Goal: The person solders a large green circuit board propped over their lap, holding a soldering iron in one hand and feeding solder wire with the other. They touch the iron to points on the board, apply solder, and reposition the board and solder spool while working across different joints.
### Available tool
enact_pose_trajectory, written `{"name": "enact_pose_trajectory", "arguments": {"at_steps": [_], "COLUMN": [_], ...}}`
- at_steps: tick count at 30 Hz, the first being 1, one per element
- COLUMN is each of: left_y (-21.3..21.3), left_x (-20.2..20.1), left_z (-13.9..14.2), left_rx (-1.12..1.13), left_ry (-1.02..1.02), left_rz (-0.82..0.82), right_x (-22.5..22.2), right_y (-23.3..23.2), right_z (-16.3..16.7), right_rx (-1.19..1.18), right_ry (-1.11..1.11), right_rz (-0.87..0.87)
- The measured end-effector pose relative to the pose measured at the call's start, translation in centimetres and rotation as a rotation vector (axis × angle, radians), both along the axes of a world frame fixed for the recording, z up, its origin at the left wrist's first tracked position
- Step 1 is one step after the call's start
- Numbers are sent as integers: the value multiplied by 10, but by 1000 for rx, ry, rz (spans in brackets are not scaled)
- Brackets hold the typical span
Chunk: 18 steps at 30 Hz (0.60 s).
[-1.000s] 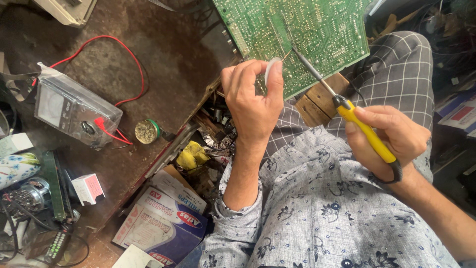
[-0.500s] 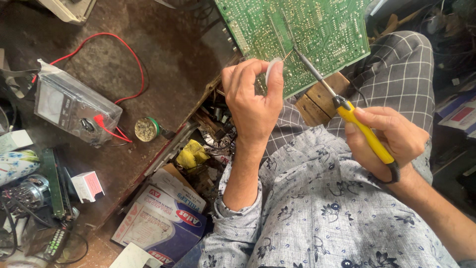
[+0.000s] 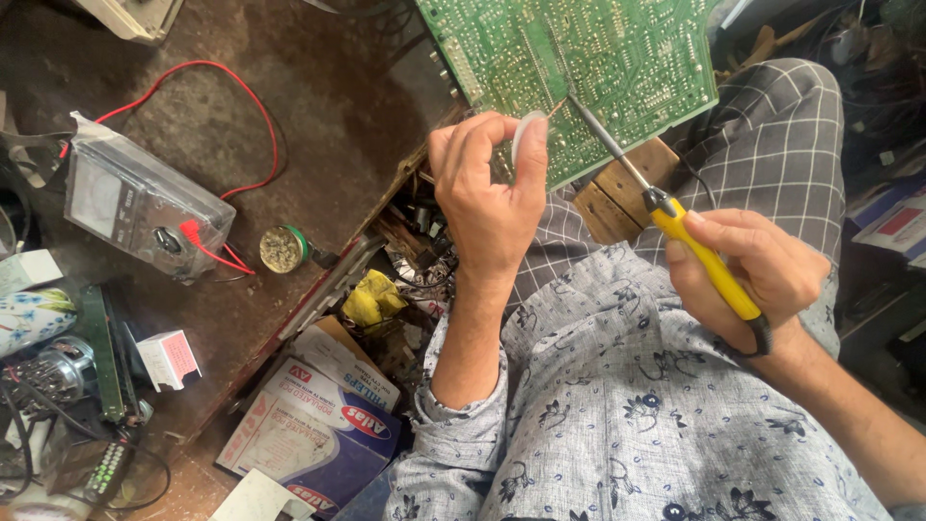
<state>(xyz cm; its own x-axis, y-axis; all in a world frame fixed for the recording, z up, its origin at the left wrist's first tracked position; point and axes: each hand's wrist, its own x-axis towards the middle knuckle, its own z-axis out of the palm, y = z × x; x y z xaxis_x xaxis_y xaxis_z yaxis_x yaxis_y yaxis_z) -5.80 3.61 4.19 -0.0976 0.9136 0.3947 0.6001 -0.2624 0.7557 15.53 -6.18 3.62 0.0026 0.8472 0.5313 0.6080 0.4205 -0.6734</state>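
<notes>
Right hand point(image 3: 748, 275) grips the yellow-handled soldering iron point(image 3: 675, 227), tip on the green circuit board point(image 3: 598, 58) across the lap. Left hand point(image 3: 487, 193) pinches solder wire point(image 3: 558, 106) there. Best: steady tip, feed sparingly.

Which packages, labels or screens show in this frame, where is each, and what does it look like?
Meter: left on the bench, grey box in clear wrap, pale dial window, red leads.
Small box: lower left, white with pink label.
Cardboard box: bottom centre below the bench edge, flat, white and blue with red print.
Booklet: far right, white and red.
</notes>
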Motion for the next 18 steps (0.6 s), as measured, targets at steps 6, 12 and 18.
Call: {"name": "enact_pose_trajectory", "arguments": {"at_steps": [6, 12, 18], "left_y": [1, 0, 0], "left_x": [1, 1, 0], "left_z": [-1, 0, 1], "left_rx": [-8, -4, 7], "left_ry": [22, -3, -15], "left_rz": [-4, 0, -10], "right_x": [1, -2, 0], "right_y": [-2, 1, -1], "right_z": [6, 9, 9], "right_rx": [-24, -14, -46], "right_ry": [-41, -37, -25], "right_rz": [-39, -35, -24]}}
